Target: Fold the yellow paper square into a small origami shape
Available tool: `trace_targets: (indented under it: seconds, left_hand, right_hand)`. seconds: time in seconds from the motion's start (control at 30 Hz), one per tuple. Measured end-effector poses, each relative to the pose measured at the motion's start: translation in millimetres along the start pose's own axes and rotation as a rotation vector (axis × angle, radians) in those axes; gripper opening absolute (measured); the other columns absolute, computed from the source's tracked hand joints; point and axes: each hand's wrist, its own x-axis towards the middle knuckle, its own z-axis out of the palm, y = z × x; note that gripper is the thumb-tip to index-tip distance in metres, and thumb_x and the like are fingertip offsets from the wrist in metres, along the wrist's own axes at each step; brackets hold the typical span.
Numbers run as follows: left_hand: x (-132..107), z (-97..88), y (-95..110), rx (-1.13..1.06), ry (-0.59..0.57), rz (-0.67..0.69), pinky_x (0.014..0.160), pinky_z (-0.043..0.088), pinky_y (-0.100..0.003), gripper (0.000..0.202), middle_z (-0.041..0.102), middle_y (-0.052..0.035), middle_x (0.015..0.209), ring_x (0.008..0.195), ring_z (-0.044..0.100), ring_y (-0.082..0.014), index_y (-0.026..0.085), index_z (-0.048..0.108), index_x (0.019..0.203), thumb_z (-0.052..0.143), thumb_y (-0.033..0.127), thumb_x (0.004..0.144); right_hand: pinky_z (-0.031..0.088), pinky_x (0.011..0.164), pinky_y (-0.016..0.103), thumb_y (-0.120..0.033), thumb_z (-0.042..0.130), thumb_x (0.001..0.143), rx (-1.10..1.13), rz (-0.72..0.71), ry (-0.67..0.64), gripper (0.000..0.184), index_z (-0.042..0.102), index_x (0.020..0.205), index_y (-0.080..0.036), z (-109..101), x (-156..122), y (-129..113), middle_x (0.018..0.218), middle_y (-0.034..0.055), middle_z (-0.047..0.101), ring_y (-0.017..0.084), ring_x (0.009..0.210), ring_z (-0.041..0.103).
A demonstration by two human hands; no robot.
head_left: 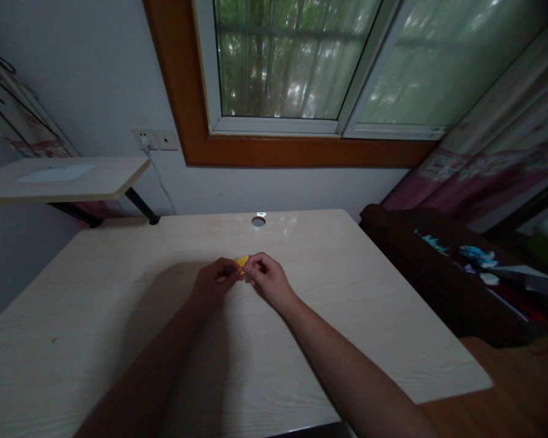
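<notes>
A small yellow piece (242,260) is pinched between my two hands, just over the middle of the pale wooden desk (338,328). My left hand (216,280) grips its left side between thumb and fingers. From the right, my right hand (269,277) closes on it with thumb and fingertips. Most of the piece is covered by my fingers, and it is too small for me to tell its kind.
A round cable hole (258,221) is near the desk's far edge. A raised shelf (119,176) on black legs stands at the left back, with a white sheet (57,173) on it. Right of the desk is a dark brown bench (402,255) with assorted items. A dark object's edge (315,430) shows at the front.
</notes>
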Motion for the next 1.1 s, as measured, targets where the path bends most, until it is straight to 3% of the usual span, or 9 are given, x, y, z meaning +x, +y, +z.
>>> trace_targets:
  seconds: [0.73,1.1]
  left_hand:
    - [1.8,-0.3,4.6,0.126,0.006,-0.033,0.073,0.056,-0.028,0.018,0.073,-0.0016,0.078,0.074,0.069,-0.0158,0.018,0.064,0.085,0.068,0.035,0.079]
    - [0.8,-0.4,8.5,0.108,-0.016,0.008,0.074,0.055,-0.03,0.01,0.072,-0.0008,0.076,0.072,0.069,-0.0159,0.019,0.063,0.083,0.065,0.028,0.08]
  right_hand:
    - [0.037,0.052,0.022,-0.037,0.065,0.082,-0.193,-0.054,0.036,0.018,0.064,0.087,-0.019,-1.4,-1.6,0.8,0.058,-0.0039,0.052,0.012,0.054,0.045]
    - [0.039,0.052,0.024,-0.041,0.066,0.082,-0.136,-0.023,0.073,0.022,0.062,0.088,-0.02,0.7,-2.8,-5.1,0.057,-0.004,0.053,0.012,0.052,0.047]
